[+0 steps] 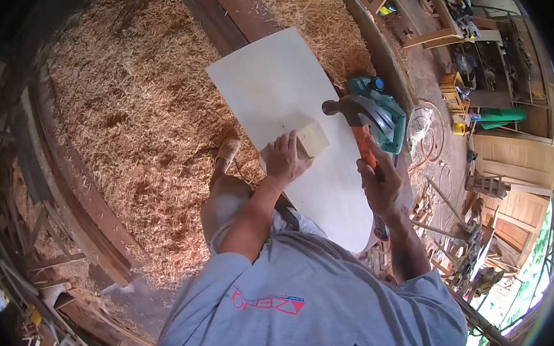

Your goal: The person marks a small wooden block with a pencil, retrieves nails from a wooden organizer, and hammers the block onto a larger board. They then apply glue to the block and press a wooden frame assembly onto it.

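A pale wooden block (313, 139) rests on a light, smooth board (270, 77). My left hand (285, 158) is closed around the block's near left side, pressing it against the board. In my right hand (382, 181) is a claw hammer (363, 142) with an orange handle, gripped partway along. The dark hammer head is raised over the board's right edge, to the right of the block and apart from it. Right beside the hammer head sits a teal electric planer (382, 117). Whatever lies under the block is hidden.
Wood shavings (138, 118) cover the ground to the left and beyond the board. Long timber planks (75, 187) lie at the left. Wooden beams (231, 15) extend past the board's far end. On the right are a coiled hose (432, 143), a cabinet (513, 156) and scrap wood.
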Demonstrator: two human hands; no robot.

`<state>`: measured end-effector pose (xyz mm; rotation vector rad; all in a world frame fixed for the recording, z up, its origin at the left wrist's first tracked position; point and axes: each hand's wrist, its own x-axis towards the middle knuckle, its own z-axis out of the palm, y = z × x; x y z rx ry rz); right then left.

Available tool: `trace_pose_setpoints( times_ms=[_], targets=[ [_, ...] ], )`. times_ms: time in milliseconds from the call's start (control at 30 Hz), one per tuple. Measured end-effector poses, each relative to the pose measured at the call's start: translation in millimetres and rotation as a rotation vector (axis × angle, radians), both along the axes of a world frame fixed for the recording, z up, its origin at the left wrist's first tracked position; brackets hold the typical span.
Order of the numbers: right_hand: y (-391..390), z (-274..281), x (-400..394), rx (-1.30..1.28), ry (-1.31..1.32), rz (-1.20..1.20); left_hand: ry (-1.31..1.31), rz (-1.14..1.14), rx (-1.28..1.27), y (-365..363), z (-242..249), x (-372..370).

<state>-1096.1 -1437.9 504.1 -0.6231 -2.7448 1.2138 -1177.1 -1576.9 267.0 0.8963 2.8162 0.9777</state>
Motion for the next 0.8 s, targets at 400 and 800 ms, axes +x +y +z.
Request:
trace_pose_setpoints(
  times_ms=[400,800],
  targets=[
    [-4.8,-28.3,21.3,-0.551,-0.132,-0.264,-0.014,-0.024,-0.056,-2.8,7.0,1.5],
    [-29.7,-124.7,66.7,-1.736,-0.022,-1.278,-0.036,-0.036,-0.072,-2.6,5.3,2.2]
  ],
)
